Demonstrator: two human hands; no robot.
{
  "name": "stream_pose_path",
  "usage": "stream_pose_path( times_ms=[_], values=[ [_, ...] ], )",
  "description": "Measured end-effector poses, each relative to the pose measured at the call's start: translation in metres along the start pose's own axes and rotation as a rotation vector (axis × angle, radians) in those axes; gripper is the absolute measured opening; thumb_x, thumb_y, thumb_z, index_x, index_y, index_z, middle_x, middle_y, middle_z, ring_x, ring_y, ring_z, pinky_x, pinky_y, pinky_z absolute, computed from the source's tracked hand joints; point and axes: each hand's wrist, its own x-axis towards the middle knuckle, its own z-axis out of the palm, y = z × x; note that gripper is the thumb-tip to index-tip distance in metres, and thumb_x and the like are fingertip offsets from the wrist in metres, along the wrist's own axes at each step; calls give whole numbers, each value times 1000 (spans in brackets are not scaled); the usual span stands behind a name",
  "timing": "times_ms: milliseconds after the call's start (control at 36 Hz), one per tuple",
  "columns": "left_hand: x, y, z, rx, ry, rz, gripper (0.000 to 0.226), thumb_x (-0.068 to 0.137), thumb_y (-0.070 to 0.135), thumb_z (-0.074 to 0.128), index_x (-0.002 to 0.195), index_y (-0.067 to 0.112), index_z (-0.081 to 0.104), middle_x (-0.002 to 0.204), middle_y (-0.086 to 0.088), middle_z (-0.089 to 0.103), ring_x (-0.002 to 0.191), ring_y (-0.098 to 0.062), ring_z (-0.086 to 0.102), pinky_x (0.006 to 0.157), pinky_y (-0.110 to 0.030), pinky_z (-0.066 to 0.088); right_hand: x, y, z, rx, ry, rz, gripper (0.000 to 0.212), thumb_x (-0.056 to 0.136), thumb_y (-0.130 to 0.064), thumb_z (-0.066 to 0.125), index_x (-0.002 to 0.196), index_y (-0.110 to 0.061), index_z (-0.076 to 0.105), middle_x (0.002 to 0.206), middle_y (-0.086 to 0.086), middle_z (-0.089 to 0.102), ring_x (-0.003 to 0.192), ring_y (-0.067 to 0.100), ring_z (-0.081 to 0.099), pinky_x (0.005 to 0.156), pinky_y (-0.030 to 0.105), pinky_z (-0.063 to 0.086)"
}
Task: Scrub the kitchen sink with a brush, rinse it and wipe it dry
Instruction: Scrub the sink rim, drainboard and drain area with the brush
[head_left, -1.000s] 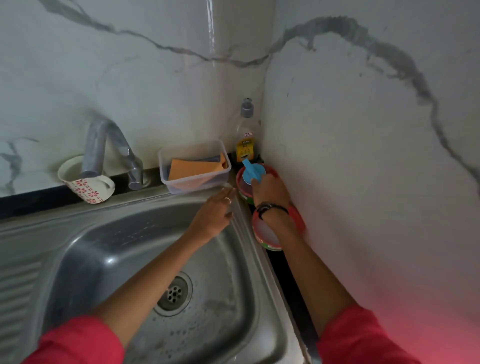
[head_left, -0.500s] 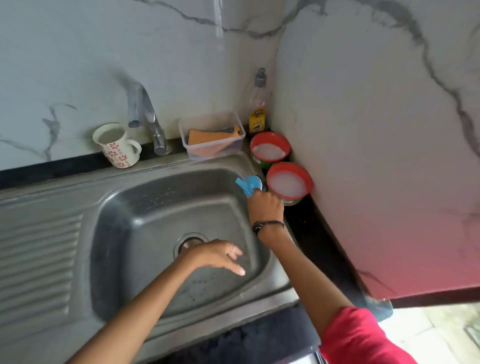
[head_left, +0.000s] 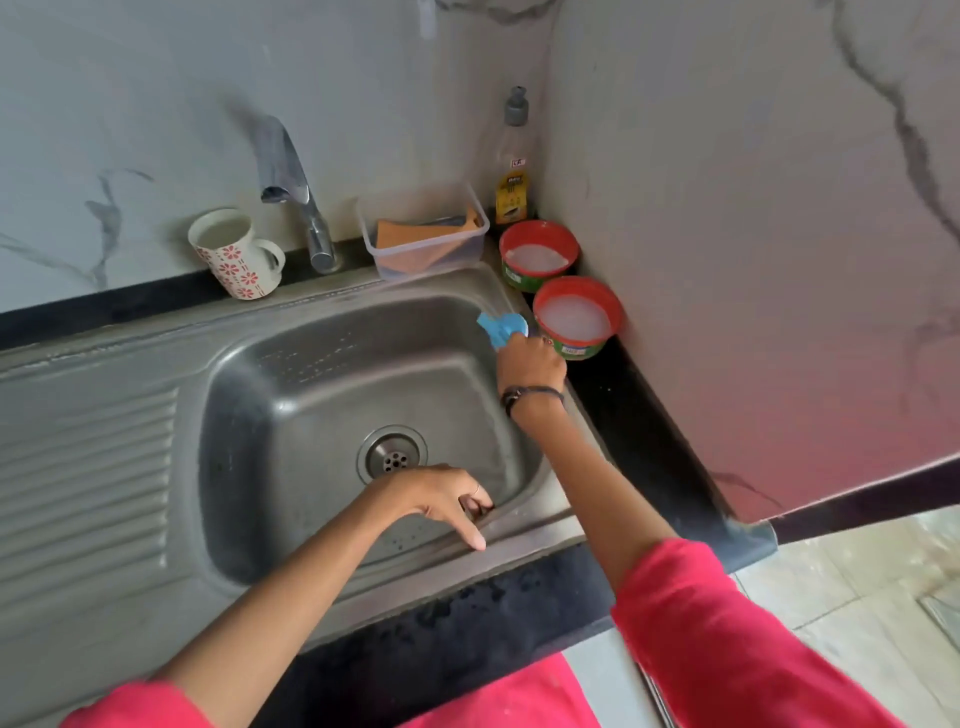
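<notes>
1. sink fills the frame from 9 o'clock to centre, steel basin with the drain near its middle, ribbed drainboard at 9 o'clock, tap at 12 o'clock of the basin.
2. brush (blue, only the head end shows, handle hidden in the fist) sits at the basin's 2 o'clock corner, just over the rim.
3. right hand is wrapped round the brush, fingers curled tight; brush sticks out toward 11 o'clock from the fist, so its long axis seems to run roughly 5-to-11.
4. left hand holds nothing, fingers loosely spread and pointing down, tips at the near rim of the basin around 5 o'clock of the drain; whether they touch the steel i cannot tell.
5. key relation: basin floor lies at 8 o'clock of the brush hand and below it; right hand is the one nearer the work, left is well apart from the brush.
6. judgement: scrubbing looks barely begun, next stroke likely needs the brush swung down and in toward the drain.
7. two red-rimmed tubs of white stuff stand just beside the brush hand at 3 o'clock, easy to knock.
</notes>
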Motion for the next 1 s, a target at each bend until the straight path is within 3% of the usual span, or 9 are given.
stream_pose_path(
  times_ms=[194,333,444,639,750,889,1000],
  values=[
    [-2,5,-2,65,-20,3,67,79,30,73,138,17,45,135,1,52,120,-12,49,93,-18,37,-32,9,6,2,-20,30,28,101,-21,36,118,-7,55,106,9,67,99,26,65,73,32,50],
    [-2,7,-3,139,-30,29,59,77,35,74,130,20,55,130,4,58,111,-9,53,94,-19,36,-111,38,15,12,-96,148,33,101,-27,36,127,-9,47,102,9,66,92,28,65,63,32,42],
    [-2,9,-3,137,-46,7,66,77,34,75,135,19,49,136,3,52,120,-10,49,93,-15,35,-109,37,13,63,-89,201,32,101,-29,36,123,-11,50,103,9,66,93,28,65,68,34,47],
    [0,12,1,172,-44,-67,80,76,32,76,143,14,35,142,-2,44,128,-15,44,95,-18,35,-49,12,8,63,-43,82,33,101,-31,38,120,-8,52,105,9,66,96,26,66,70,33,49],
    [3,16,1,223,-46,-97,82,76,33,75,144,14,33,143,-1,44,126,-17,46,92,-19,37,-88,32,15,74,-71,110,35,102,-31,35,126,-9,47,103,10,67,94,29,65,64,32,42],
    [1,21,5,252,-17,-126,82,79,28,74,145,12,29,144,-3,43,128,-19,45,93,-16,35,-158,49,14,121,-166,167,44,100,-41,31,135,-16,40,103,10,66,95,30,65,72,33,47],
    [-3,24,9,261,5,-146,83,78,26,74,146,13,28,145,-4,42,128,-20,45,96,-20,37,-139,52,8,130,-135,181,42,100,-41,33,130,-14,45,104,11,66,96,30,65,73,35,48]
  ],
)
